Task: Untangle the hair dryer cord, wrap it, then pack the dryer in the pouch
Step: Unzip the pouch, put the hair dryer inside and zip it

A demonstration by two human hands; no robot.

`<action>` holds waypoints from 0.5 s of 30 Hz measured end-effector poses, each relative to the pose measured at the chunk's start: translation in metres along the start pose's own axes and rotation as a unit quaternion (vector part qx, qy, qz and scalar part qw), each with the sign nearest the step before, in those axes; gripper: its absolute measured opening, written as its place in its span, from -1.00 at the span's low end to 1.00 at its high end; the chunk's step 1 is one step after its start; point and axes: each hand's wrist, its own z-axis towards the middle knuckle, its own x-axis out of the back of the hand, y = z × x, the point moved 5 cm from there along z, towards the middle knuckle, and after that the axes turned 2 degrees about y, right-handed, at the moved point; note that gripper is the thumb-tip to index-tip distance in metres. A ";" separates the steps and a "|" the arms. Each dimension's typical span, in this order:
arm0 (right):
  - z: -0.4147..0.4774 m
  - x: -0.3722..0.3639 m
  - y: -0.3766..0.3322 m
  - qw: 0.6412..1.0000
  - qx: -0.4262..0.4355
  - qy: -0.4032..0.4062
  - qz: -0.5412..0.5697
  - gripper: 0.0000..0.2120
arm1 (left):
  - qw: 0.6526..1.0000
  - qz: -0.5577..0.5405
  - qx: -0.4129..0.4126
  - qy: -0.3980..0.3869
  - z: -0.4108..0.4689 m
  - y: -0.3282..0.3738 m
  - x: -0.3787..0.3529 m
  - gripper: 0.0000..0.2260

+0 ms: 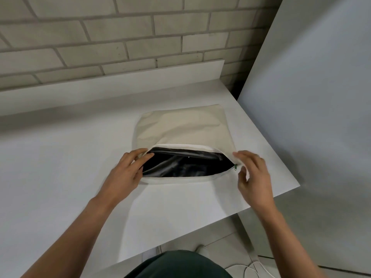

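A beige fabric pouch [184, 125] lies flat on the white table [60, 157], its zip mouth gaping toward me. Inside the mouth I see dark, glossy shapes [186, 167], probably the black hair dryer and its cord; details are too dark to tell. My left hand [124, 171] pinches the left corner of the pouch's mouth, fingers reaching into the opening. My right hand [253, 175] is at the right corner, its fingers curled by the small green zip pull [235, 167]; whether they pinch the pull or the fabric is unclear.
A brick wall runs behind the table's raised white back ledge [120, 85]. A tall white panel [313, 97] stands close on the right. The table's right edge is just beyond the pouch. White cables [251, 267] lie on the tiled floor below.
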 end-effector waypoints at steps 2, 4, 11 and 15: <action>0.008 -0.002 0.030 0.999 -0.019 -0.041 -0.014 -0.35 | 1.000 -0.003 -0.001 0.001 -0.001 0.000 0.000 -0.50; 0.011 -0.010 0.049 0.996 -0.002 -0.090 -0.005 -0.39 | 1.000 -0.014 0.011 -0.004 -0.003 -0.003 -0.002 -0.54; 0.012 -0.018 0.055 0.992 0.076 -0.097 0.024 -0.62 | 0.990 -0.049 0.087 -0.103 -0.011 -0.010 -0.010 -0.70; 0.017 -0.013 0.054 0.990 0.102 -0.089 0.029 -0.64 | 0.984 -0.068 0.141 -0.081 -0.011 -0.008 0.000 -0.85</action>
